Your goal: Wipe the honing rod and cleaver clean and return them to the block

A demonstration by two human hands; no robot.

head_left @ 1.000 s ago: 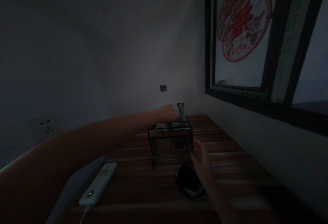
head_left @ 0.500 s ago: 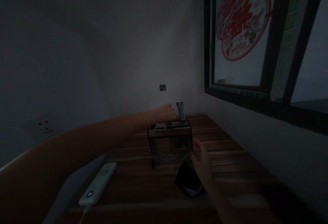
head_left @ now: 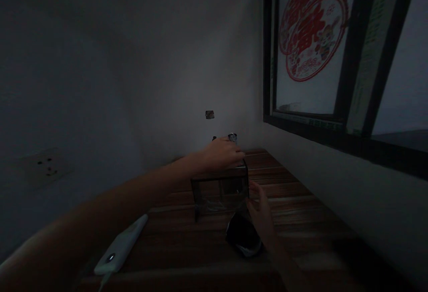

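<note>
A transparent box with a dark frame stands on the wooden table. Over its top reaches my left hand, fingers bent together at the top right; what they hold, if anything, is hidden. A silvery upright piece shows just behind those fingers. My right hand is at the box's right side, thumb and fingers around its right edge. Close to the right wrist, in front of the box, lies a black crumpled item with a pale rim.
On the left of the table lies a white power bank with a cable. A wall socket is at the far left. A dark-framed window with red decorations is at the right. The room is dim.
My left hand has moved right and nearer, from behind the box's top to over it, now covering most of the top and part of the silvery piece. My right hand stays at the box's side.
</note>
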